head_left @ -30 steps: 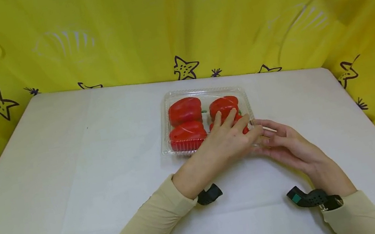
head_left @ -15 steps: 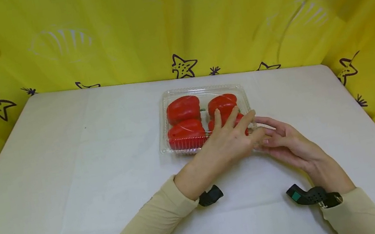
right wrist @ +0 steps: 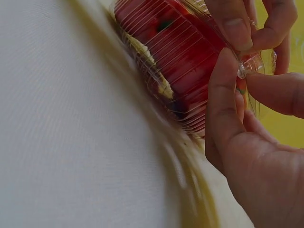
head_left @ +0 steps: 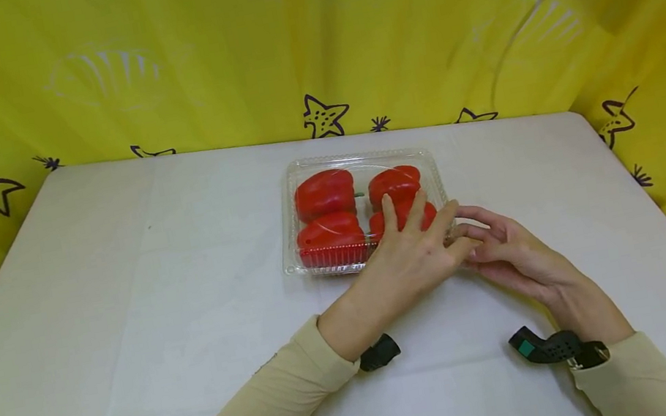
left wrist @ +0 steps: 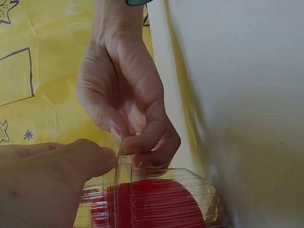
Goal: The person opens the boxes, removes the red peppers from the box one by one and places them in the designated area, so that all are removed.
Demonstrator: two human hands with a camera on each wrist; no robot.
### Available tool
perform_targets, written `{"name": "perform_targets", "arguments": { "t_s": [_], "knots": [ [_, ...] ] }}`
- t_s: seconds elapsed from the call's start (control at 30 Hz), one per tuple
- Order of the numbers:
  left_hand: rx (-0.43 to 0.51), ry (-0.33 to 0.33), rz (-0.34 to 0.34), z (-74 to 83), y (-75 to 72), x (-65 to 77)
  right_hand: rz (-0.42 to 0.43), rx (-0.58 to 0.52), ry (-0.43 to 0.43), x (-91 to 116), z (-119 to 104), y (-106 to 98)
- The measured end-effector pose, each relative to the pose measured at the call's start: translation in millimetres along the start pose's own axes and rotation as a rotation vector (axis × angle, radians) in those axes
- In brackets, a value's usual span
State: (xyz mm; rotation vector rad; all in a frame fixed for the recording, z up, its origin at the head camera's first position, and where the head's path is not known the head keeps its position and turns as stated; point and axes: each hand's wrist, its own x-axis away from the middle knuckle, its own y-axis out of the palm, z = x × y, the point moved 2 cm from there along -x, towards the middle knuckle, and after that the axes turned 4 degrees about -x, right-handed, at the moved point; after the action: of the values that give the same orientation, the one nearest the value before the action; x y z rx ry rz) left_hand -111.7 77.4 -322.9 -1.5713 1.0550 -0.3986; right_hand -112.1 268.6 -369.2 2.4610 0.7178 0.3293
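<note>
A clear plastic clamshell container [head_left: 293, 245] holding several red bell peppers [head_left: 324, 195] sits on the table, its lid down. My left hand [head_left: 405, 258] lies over the lid's front right part with fingers spread. Its thumb and index finger grip the rim near the front right corner. At that same corner my right hand [head_left: 526, 259] pinches the rim [right wrist: 241, 71] between thumb and forefinger, as the right wrist view shows. Both hands nearly meet there; in the left wrist view the left thumb [left wrist: 97, 159] touches the rim. The left hand partly hides the front right pepper.
A white cloth covers the table [head_left: 189, 300]. Behind it and at both sides hangs a yellow curtain [head_left: 226, 56] with starfish drawings. Black wrist mounts [head_left: 548, 348] sit on both wrists.
My left hand has shifted slightly to the right and down along the container's front right corner. The right hand keeps its pinch there. The container stays about in place.
</note>
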Motion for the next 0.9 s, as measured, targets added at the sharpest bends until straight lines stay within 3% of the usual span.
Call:
{"name": "perform_targets", "arguments": {
  "t_s": [0.3,0.57,0.73,0.9],
  "knots": [
    [-0.072,-0.004,0.141,3.5,3.0,2.0,0.04,0.073,-0.001,0,-3,5],
    [-0.101,0.015,0.175,3.6,-2.8,0.8,0.094,0.148,0.022,-2,-7,10],
    [-0.075,0.018,0.141,3.7,-4.7,-0.1,0.149,0.24,0.04,1,-11,10],
    [0.071,0.008,0.078,-0.5,-5.6,0.3,0.202,0.371,0.038,4,-13,12]
  ]
}}
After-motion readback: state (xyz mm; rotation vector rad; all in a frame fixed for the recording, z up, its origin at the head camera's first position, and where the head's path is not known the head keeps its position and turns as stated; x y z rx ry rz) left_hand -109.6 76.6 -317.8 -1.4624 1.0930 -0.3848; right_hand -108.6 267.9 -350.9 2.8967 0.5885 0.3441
